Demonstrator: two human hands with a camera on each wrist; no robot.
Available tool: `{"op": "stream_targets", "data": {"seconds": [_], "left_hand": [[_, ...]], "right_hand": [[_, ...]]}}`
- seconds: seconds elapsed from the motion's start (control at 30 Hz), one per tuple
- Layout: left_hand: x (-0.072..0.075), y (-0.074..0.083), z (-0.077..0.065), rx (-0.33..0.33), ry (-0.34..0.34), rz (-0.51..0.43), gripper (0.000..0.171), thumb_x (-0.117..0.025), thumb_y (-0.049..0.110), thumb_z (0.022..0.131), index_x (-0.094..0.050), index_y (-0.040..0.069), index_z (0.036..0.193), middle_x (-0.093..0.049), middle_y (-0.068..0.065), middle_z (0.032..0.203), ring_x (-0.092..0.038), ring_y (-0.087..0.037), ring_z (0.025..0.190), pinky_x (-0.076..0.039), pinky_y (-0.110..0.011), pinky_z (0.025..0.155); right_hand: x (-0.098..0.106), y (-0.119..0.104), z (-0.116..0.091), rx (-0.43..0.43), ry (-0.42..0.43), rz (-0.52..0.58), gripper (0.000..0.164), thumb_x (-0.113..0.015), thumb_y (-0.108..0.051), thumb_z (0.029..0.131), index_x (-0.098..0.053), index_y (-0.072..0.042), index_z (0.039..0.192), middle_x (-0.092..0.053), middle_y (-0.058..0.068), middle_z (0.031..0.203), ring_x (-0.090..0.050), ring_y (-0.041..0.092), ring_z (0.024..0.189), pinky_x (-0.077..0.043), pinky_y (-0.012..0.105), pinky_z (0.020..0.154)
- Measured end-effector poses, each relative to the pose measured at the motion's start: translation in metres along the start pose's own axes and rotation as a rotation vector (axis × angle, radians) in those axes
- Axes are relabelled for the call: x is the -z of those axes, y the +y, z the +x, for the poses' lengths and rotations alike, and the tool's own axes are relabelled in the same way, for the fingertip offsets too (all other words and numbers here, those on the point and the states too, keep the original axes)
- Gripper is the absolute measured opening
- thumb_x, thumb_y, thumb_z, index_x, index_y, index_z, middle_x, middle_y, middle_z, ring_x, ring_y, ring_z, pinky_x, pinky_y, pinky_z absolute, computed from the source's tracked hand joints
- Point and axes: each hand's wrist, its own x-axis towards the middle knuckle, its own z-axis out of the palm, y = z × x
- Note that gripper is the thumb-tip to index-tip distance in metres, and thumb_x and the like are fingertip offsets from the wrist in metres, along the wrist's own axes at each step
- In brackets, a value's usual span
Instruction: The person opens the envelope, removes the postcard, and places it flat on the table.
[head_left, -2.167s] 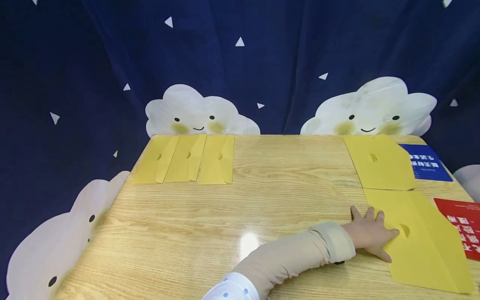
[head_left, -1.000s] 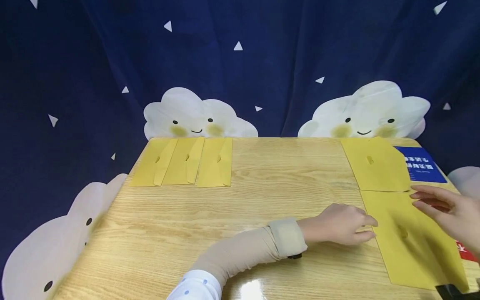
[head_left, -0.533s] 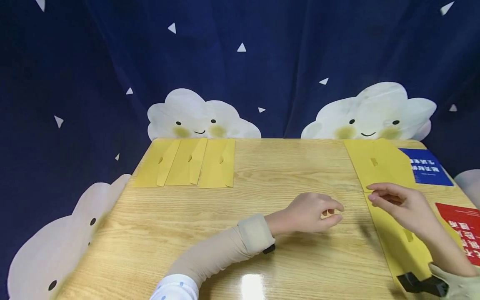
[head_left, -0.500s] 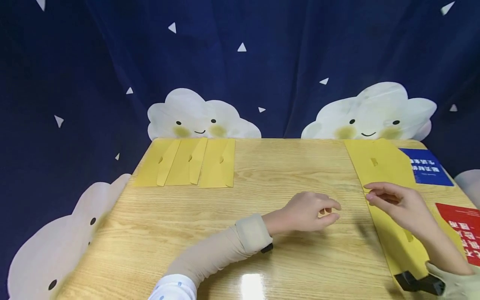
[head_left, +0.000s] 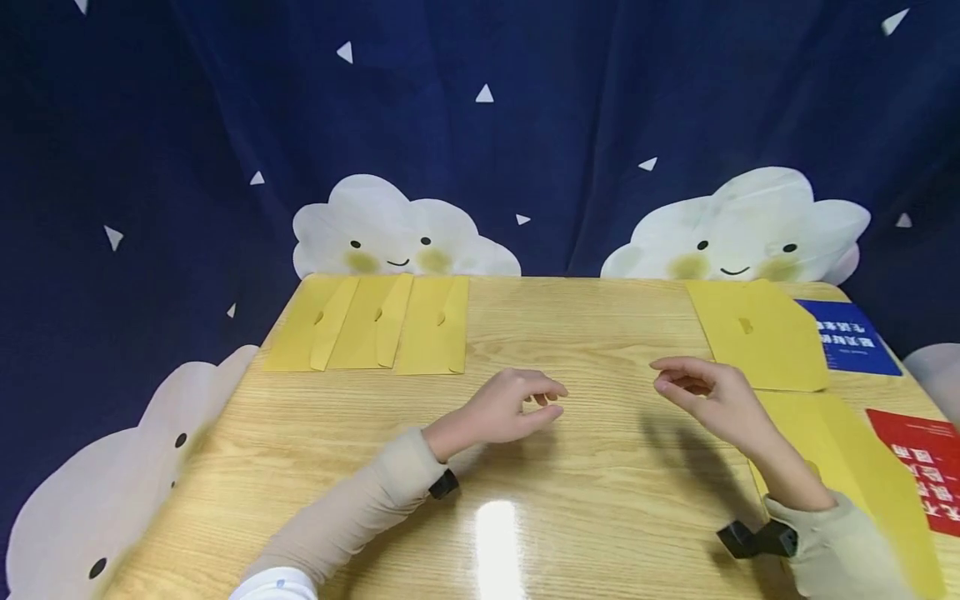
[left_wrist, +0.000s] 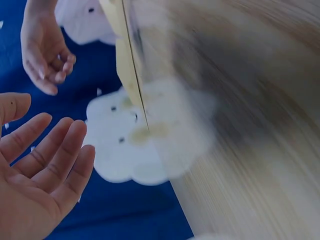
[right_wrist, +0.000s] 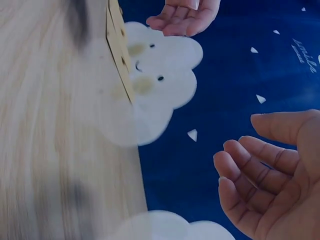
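Observation:
My left hand [head_left: 504, 408] hovers over the middle of the wooden table, fingers loosely bent. Its palm [left_wrist: 25, 200] shows bare in the left wrist view. To its right hovers my right hand [head_left: 716, 400], likewise with nothing in it, fingers relaxed in the right wrist view. The right forearm passes over a large yellow envelope [head_left: 813, 425] with its flap spread out. Behind that lies another large yellow envelope [head_left: 772, 350], flap also out to the right. At the back left, three narrower yellow envelopes [head_left: 431, 333] lie in a row.
A blue card [head_left: 851, 337] lies at the back right, against the rear large envelope's flap. A red card [head_left: 922, 467] sits beside the front one. Behind the table [head_left: 555, 483] hangs a dark blue curtain [head_left: 555, 133] with cloud faces.
The left hand has left the front large envelope and moved left to mid-table. The right hand has entered from the right and moved left past that envelope. The envelopes and cards stay put.

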Motion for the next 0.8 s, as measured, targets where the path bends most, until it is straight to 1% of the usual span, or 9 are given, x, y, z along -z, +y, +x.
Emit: {"op": "stream_targets", "data": {"seconds": [0.13, 0.2, 0.3, 0.4, 0.53, 0.6, 0.67, 0.8], "left_hand": [[0.014, -0.016, -0.017, 0.046, 0.013, 0.008, 0.023, -0.059, 0.016, 0.088, -0.065, 0.003, 0.107, -0.066, -0.008, 0.100, -0.062, -0.016, 0.082, -0.049, -0.028, 0.073], [0.021, -0.024, -0.025, 0.072, 0.031, 0.020, 0.024, -0.059, 0.015, 0.088, -0.065, 0.002, 0.107, -0.066, -0.009, 0.100, -0.062, -0.017, 0.083, -0.049, -0.030, 0.074], [0.030, -0.038, -0.037, 0.100, 0.053, 0.042, 0.025, -0.058, 0.015, 0.087, -0.064, 0.000, 0.107, -0.066, -0.011, 0.100, -0.062, -0.020, 0.083, -0.049, -0.031, 0.074], [0.038, -0.051, -0.051, 0.138, 0.061, 0.081, 0.027, -0.058, 0.016, 0.087, -0.063, -0.002, 0.108, -0.065, -0.013, 0.100, -0.061, -0.023, 0.085, -0.049, -0.033, 0.075], [0.053, -0.068, -0.067, 0.208, 0.094, 0.120, 0.027, -0.060, 0.014, 0.085, -0.064, -0.002, 0.107, -0.064, -0.016, 0.095, -0.060, -0.026, 0.083, -0.049, -0.039, 0.072], [0.061, -0.076, -0.072, 0.243, 0.116, 0.137, 0.027, -0.062, 0.013, 0.084, -0.063, -0.002, 0.107, -0.064, -0.016, 0.093, -0.060, -0.026, 0.081, -0.049, -0.040, 0.070], [0.068, -0.083, -0.076, 0.278, 0.125, 0.154, 0.031, -0.063, 0.014, 0.083, -0.062, -0.002, 0.109, -0.063, -0.016, 0.096, -0.059, -0.027, 0.083, -0.049, -0.042, 0.071], [0.079, -0.095, -0.077, 0.381, 0.090, 0.228, 0.048, -0.066, 0.025, 0.082, -0.055, 0.001, 0.122, -0.058, -0.016, 0.111, -0.055, -0.032, 0.099, -0.045, -0.047, 0.081]], "right_hand": [[-0.018, -0.005, 0.014, 0.023, -0.034, 0.054, 0.024, -0.064, -0.009, 0.085, -0.064, -0.001, 0.108, -0.067, 0.007, 0.089, -0.058, 0.002, 0.079, -0.047, 0.021, 0.066], [-0.027, -0.010, 0.022, 0.021, -0.050, 0.077, 0.025, -0.064, -0.010, 0.085, -0.064, 0.000, 0.108, -0.067, 0.007, 0.089, -0.059, 0.005, 0.081, -0.048, 0.022, 0.067], [-0.039, -0.015, 0.036, 0.005, -0.071, 0.099, 0.027, -0.064, -0.011, 0.085, -0.063, 0.000, 0.110, -0.067, 0.009, 0.091, -0.060, 0.013, 0.084, -0.047, 0.025, 0.068], [-0.052, -0.019, 0.051, -0.002, -0.091, 0.101, 0.030, -0.064, -0.013, 0.085, -0.061, 0.001, 0.112, -0.066, 0.013, 0.097, -0.060, 0.021, 0.088, -0.047, 0.032, 0.071], [-0.071, -0.023, 0.068, 0.029, -0.134, 0.062, 0.037, -0.064, -0.015, 0.085, -0.058, 0.002, 0.117, -0.062, 0.017, 0.110, -0.057, 0.030, 0.098, -0.046, 0.043, 0.077], [-0.082, -0.023, 0.075, 0.052, -0.158, 0.031, 0.041, -0.064, -0.017, 0.084, -0.056, 0.003, 0.119, -0.059, 0.018, 0.116, -0.055, 0.034, 0.103, -0.045, 0.047, 0.080], [-0.093, -0.023, 0.083, 0.068, -0.178, 0.006, 0.045, -0.065, -0.018, 0.084, -0.055, 0.004, 0.121, -0.056, 0.020, 0.120, -0.053, 0.036, 0.106, -0.043, 0.048, 0.084], [-0.111, -0.022, 0.100, 0.059, -0.223, -0.041, 0.051, -0.065, -0.022, 0.084, -0.051, 0.004, 0.126, -0.051, 0.021, 0.126, -0.047, 0.038, 0.114, -0.038, 0.047, 0.093]]}}
